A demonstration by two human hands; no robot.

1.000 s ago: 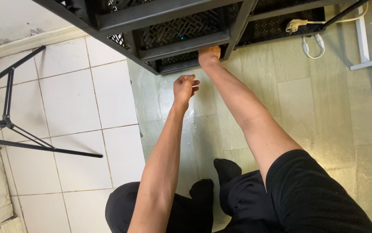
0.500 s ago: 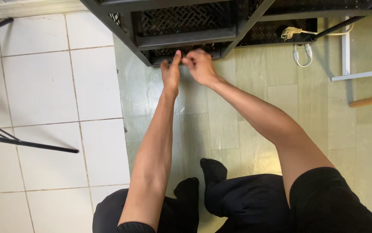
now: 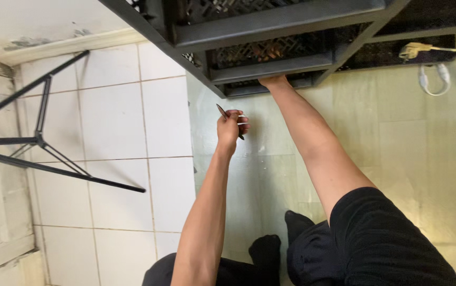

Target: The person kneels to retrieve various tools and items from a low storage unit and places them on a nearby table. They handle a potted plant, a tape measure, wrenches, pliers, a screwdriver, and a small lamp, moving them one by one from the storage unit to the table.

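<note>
The left hand (image 3: 230, 127) is closed around a thin dark pointed tool (image 3: 222, 112), held above the floor (image 3: 270, 175) just below the black metal rack (image 3: 270, 24). It looks light, stiff and slim, best pinched mid-shaft. The right hand (image 3: 273, 81) reaches under the rack's lowest bar, its fingers hidden, so I cannot tell its grip.

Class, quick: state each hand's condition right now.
Left hand: closed, holding a thin dark pointed tool.
Right hand: reaching into the black rack; fingers hidden, cannot tell.
</note>
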